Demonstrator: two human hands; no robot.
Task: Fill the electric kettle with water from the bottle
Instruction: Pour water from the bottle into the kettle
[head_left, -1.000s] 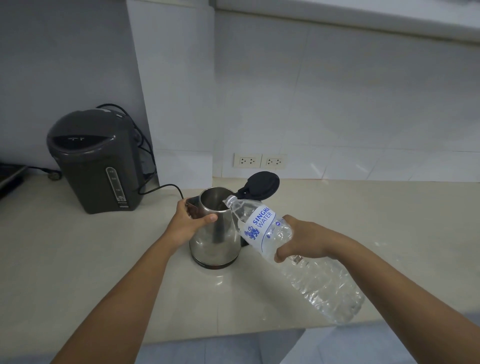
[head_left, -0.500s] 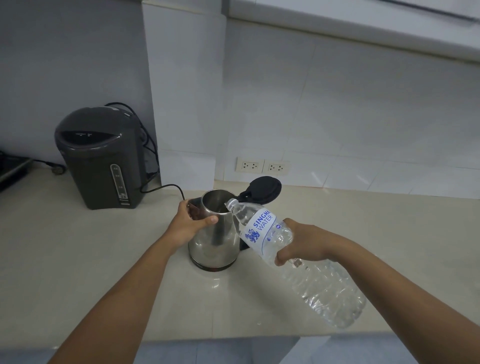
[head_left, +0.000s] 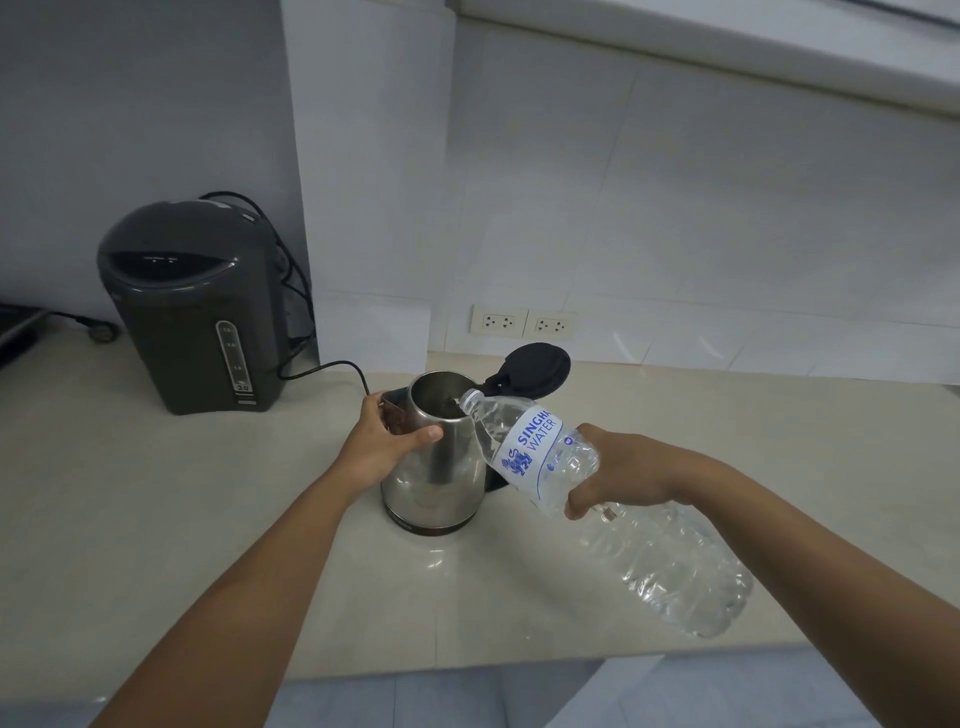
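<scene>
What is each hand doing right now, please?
Left hand: closed around the upper body of the shiny steel electric kettle.
Right hand: closed around the clear plastic water bottle, tilted with its mouth at the kettle's opening.

On the counter (head_left: 156, 519), the kettle (head_left: 436, 467) stands right of the water boiler (head_left: 192, 312), sockets (head_left: 522, 322) behind.

The bottle's white label (head_left: 535, 453) reads "SINGHA WATER" in blue (the final letter partly cut off). At ten o'clock, the dark water boiler's gauge (head_left: 234, 358) ends in "3.0"; smaller marks are unreadable.
</scene>
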